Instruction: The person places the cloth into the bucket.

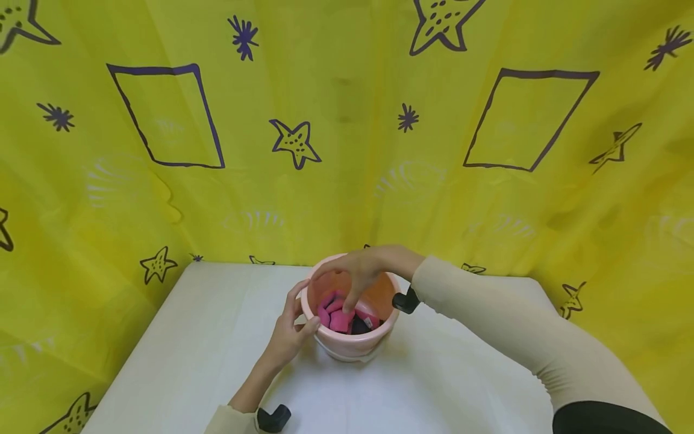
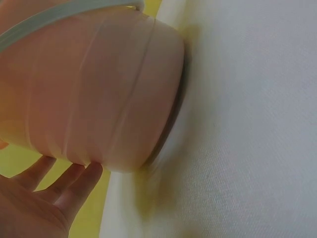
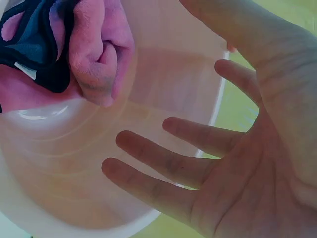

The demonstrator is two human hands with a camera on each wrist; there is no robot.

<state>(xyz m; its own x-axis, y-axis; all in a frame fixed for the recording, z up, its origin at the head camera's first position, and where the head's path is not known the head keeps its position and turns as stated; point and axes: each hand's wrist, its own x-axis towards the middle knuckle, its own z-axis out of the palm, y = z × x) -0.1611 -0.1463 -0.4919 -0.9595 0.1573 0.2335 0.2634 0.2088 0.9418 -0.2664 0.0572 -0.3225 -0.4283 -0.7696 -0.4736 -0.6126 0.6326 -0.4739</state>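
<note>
A pink bucket (image 1: 349,346) stands on the white table. Inside lies bunched pink cloth (image 1: 340,321) with dark parts; a small white label shows in the right wrist view. My left hand (image 1: 290,331) holds the bucket's left side, thumb at the rim. Its fingertips touch the outer wall in the left wrist view. Over the bucket's mouth reaches my right hand (image 1: 362,268), thumb down inside near the cloth. Its fingers are spread and nearly straight in the right wrist view, apart from the cloth (image 3: 101,54). From above, the right hand hides part of the far rim.
A pale handle (image 2: 69,10) hangs across the bucket's outside. Behind the white table (image 1: 228,313), and down both sides, hangs a yellow curtain (image 1: 347,193) with drawn stars and frames. The bucket stands near the table's back edge.
</note>
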